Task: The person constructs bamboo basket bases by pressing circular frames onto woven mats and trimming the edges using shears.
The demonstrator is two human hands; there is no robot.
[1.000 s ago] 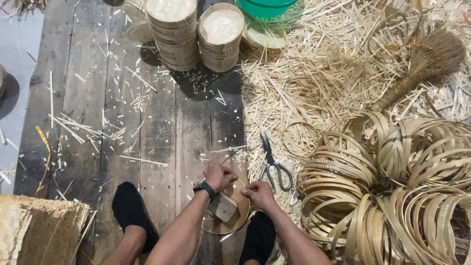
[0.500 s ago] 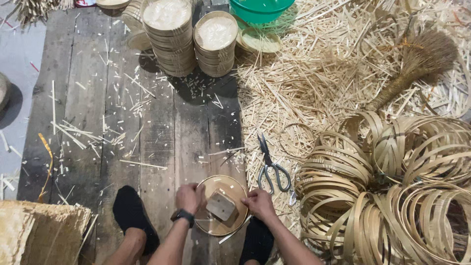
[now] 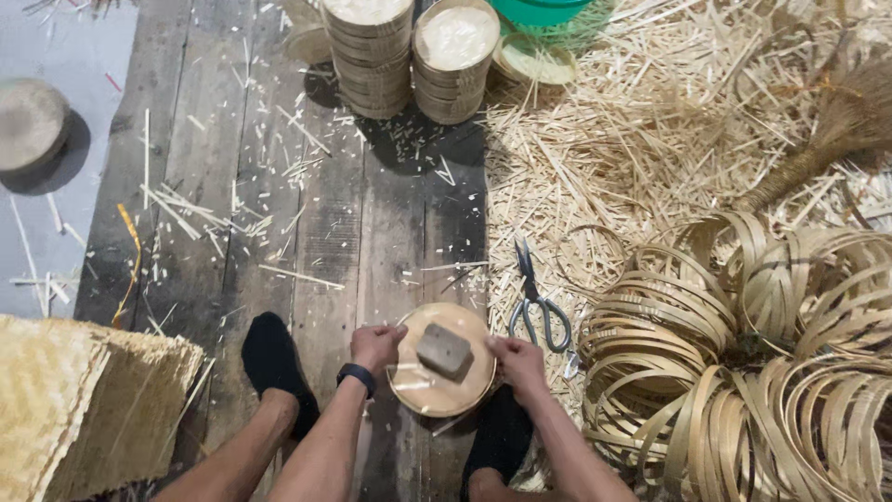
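A round bamboo tray (image 3: 442, 387) with a woven bottom rests on the dark plank floor between my feet. A small grey block (image 3: 443, 350) lies on top of it. My left hand (image 3: 375, 345), with a black watch on the wrist, grips the tray's left rim. My right hand (image 3: 518, 363) grips its right rim. Metal scissors (image 3: 536, 304) lie on the floor just beyond my right hand.
Stacks of finished round trays (image 3: 409, 51) stand at the far side, with a green basin (image 3: 544, 9) behind. Loose bamboo strips (image 3: 632, 130) cover the right. Coiled bamboo rings (image 3: 762, 363) pile at right. Woven mats (image 3: 79, 409) are stacked at left. My black-socked feet (image 3: 271, 363) flank the tray.
My left hand has come off the top of the tray and moved to its left rim. The block now lies uncovered on the tray, and both hands hold opposite sides of the rim.
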